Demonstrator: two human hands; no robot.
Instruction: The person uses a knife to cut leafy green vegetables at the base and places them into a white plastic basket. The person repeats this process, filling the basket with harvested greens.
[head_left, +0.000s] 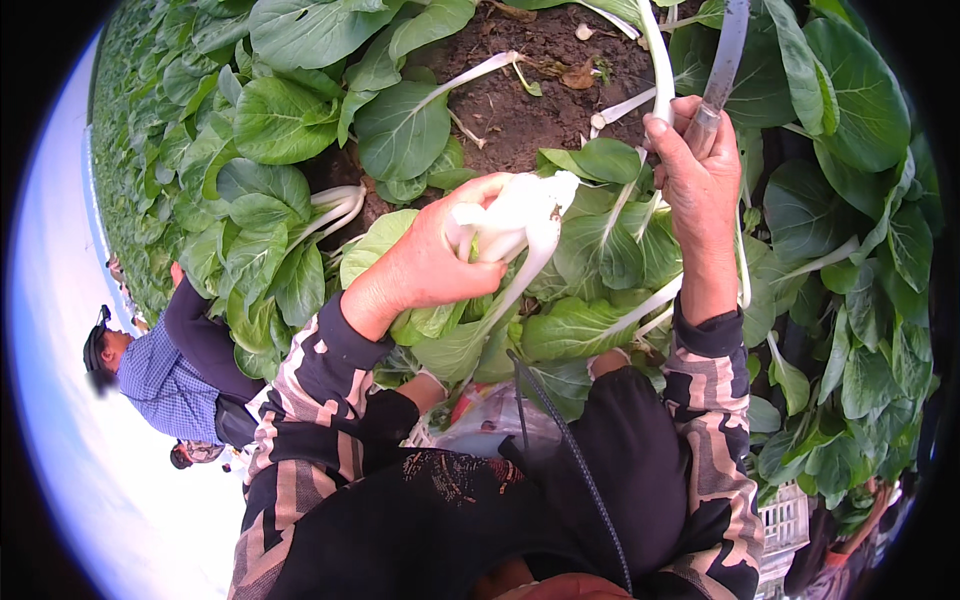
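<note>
My left hand (442, 251) is closed around a head of bok choy (517, 217), its white stem base towards the upper right and one long leaf stalk hanging loose below. To the right, my right hand (697, 154) grips the handle of a knife (724, 67), whose metal blade points up past the picture's top edge. Between thumb and fingers the same hand pinches a white leaf stalk (660, 67). Cut bok choy leaves (585, 326) lie beneath both hands.
Growing bok choy (285, 120) spreads at the left, with more at the right (862, 97). Bare soil (517, 112) shows ahead, with loose leaves on it. A person in a checked shirt (172, 382) bends at the left. A plastic crate (784, 517) stands lower right, near another person's arm (862, 525).
</note>
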